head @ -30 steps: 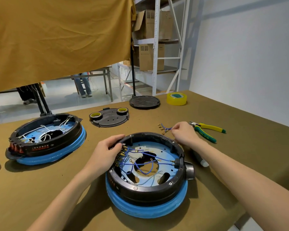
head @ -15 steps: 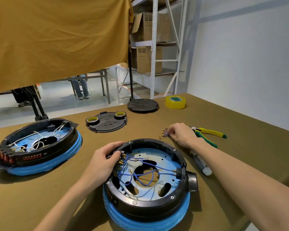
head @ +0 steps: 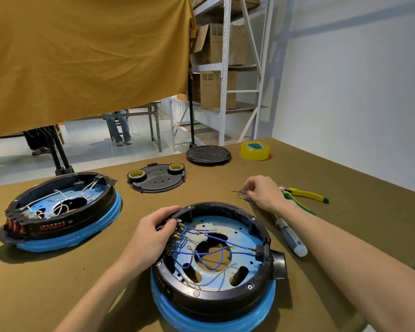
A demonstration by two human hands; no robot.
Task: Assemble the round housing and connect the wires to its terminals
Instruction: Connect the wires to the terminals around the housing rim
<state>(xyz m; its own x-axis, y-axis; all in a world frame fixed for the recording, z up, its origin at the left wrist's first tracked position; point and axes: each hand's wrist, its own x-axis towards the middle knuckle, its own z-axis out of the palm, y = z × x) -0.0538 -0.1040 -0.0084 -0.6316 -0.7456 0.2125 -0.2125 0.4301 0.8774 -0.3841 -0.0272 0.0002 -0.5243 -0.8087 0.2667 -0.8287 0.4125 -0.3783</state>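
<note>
The left hand (head: 153, 230) gripped the round housing (head: 216, 262) rim beside its terminals, while the right hand (head: 261, 192) pinched loose blue wires (head: 242, 195) on the table (head: 345, 236) beyond it.

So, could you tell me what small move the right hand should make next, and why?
Probably lift one loose blue wire off the table and carry it to the round housing. The right hand is pinching at those wires, while the left hand steadies the housing at its terminals.
</note>
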